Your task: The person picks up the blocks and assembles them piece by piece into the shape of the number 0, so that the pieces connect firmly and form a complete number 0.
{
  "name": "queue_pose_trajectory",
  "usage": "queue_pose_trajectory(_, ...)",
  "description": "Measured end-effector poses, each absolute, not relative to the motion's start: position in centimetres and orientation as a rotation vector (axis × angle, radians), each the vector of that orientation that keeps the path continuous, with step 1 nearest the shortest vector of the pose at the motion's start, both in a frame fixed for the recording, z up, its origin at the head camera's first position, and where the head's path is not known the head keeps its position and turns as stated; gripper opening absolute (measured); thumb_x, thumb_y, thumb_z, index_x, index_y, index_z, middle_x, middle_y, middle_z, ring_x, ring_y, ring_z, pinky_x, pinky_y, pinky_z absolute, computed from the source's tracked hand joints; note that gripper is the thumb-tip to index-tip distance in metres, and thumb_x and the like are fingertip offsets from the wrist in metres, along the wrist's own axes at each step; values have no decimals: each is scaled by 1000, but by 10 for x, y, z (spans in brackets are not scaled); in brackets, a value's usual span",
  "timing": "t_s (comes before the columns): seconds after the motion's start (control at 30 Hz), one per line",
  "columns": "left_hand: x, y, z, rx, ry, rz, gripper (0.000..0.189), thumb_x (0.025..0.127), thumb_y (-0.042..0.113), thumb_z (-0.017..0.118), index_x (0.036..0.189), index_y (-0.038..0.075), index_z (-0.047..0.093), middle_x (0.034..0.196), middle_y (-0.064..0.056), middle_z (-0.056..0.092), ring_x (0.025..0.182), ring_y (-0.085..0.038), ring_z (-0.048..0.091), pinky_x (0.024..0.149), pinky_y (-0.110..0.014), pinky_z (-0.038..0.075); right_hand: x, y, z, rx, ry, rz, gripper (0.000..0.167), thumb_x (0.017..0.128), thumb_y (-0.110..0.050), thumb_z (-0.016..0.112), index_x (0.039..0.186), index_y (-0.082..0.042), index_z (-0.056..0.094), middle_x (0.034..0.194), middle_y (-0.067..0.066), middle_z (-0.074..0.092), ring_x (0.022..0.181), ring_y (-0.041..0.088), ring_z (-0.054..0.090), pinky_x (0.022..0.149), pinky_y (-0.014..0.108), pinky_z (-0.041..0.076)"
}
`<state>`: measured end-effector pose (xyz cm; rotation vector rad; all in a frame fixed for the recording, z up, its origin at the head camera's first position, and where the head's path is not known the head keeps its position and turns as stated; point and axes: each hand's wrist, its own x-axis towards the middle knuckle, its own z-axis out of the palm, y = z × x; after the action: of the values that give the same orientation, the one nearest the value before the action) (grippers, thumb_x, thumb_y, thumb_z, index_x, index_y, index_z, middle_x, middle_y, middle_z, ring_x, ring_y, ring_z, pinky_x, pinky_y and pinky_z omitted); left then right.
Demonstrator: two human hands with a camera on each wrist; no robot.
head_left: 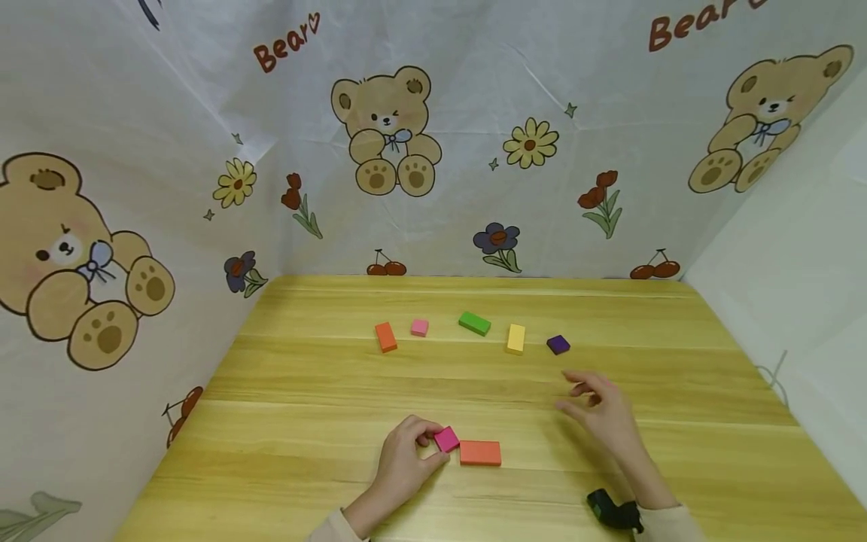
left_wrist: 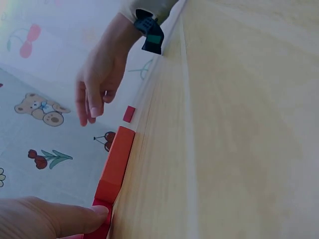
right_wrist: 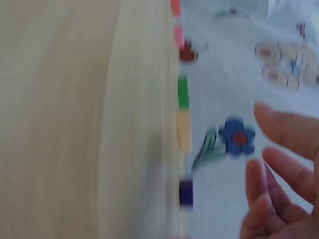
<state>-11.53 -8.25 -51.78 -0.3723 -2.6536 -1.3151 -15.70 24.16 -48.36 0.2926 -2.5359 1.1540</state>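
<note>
The left hand (head_left: 404,457) pinches the magenta block (head_left: 446,439), which sits askew at the left end of the coral block (head_left: 480,453), touching or nearly so. A light pinch and slight turn should square their faces without nudging the neighbour. The right hand (head_left: 603,418), holding nothing, fingers loosely bent, hangs over the counter (head_left: 305,436). Beyond: purple block (head_left: 558,345), yellow block (head_left: 515,339), orange block (head_left: 386,337), pink block (head_left: 420,327), green block (head_left: 475,324).

Reading "Bear" (head_left: 281,52) now, a heart (head_left: 314,23) beside it, left on the far printed sheet (head_left: 474,75), and "Bear" (head_left: 691,25) again, far right!
</note>
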Motion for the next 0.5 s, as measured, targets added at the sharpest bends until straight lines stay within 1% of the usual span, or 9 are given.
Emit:
queue_pose_trajectory(0.1,-115,-83,-517,-376,-2649,-1321,32,68,13,88,96,12,73,86,7,63,75,-5,52,67,-20,43,-165,267,-488,94,-2510,968,48,72,-5,85,117,0,68,104,17,60,83,22,58,62,17,41)
queue_pose_trajectory(0.2,-115,-83,-518,-378,-2644,-1324,32,67,13,89,95,12,73,86,7,63,75,-4,52,67,-20,43,-168,287,-493,-23,-2529,928,53,74,-7,84,122,2,64,113,23,54,89,31,55,63,23,39)
queue_pose_trajectory(0.27,-115,-83,-518,-373,-2645,-1316,32,67,13,89,95,12,73,86,8,63,75,-3,52,67,-20,43,-169,296,-496,-65,-2558,931,55,76,-10,83,125,3,62,116,25,52,92,32,54,65,27,39)
queue_pose_trajectory(0.37,-115,-82,-519,-366,-2647,-1302,32,67,12,88,95,13,74,85,8,63,74,-2,52,67,-19,44,-169,303,-499,-87,-2606,945,59,78,-14,83,128,5,59,113,26,50,93,33,52,67,28,39)
queue_pose_trajectory(0.5,-115,-82,-518,-371,-2640,-1309,33,67,12,89,96,12,74,86,7,64,75,-3,53,67,-20,44,-167,304,-499,-85,-2648,964,60,77,-14,83,127,8,59,106,26,52,90,34,54,64,23,40)
